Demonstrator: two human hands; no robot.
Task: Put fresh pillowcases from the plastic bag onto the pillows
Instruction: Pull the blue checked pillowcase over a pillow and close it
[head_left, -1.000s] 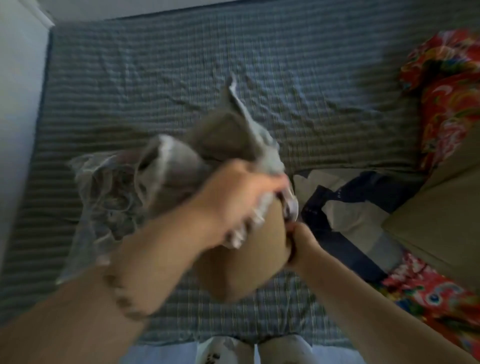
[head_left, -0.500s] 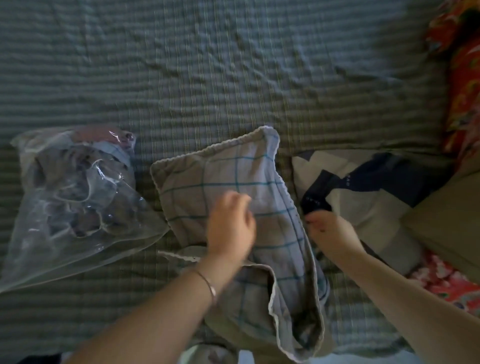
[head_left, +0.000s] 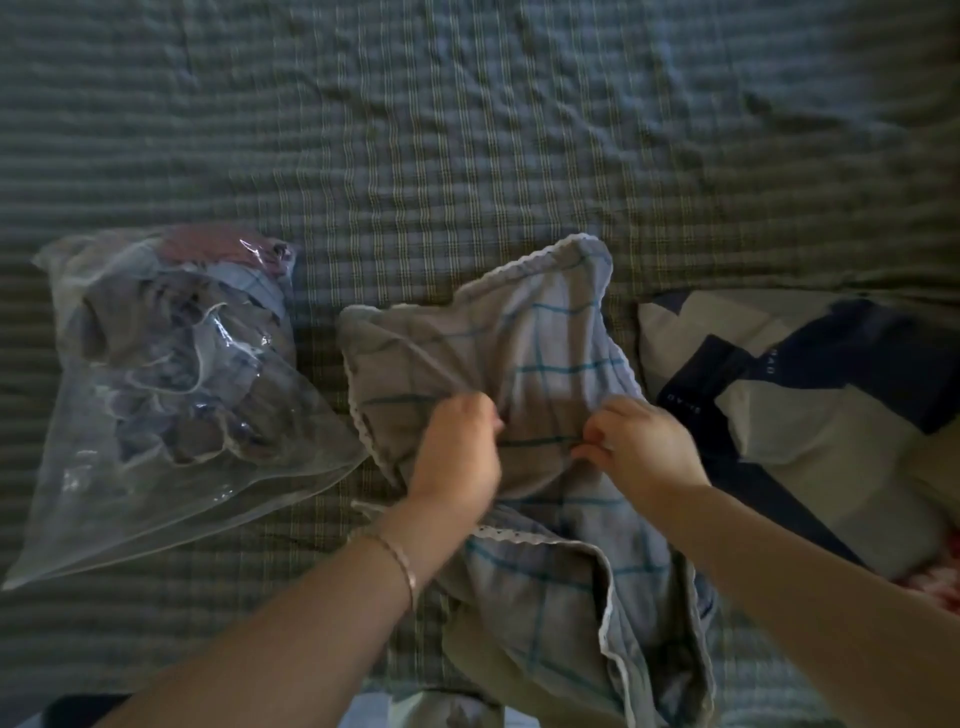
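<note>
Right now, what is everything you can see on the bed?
bed sheet: one, grey-green checked, under everything.
plastic bag: one, clear, stuffed with cloth, on the left.
pillowcase: one, grey with teal checks and white lace edge, in the middle.
patchwork cover: one, navy and cream, on the right.
bracelet: one, thin, on the left wrist.
left hand: one, fingers gripping the pillowcase.
right hand: one, fingers pinching the pillowcase.

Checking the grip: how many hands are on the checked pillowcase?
2. The left hand grips the pillowcase near its middle; the right hand pinches it just to the right. Neither is hidden.
</note>
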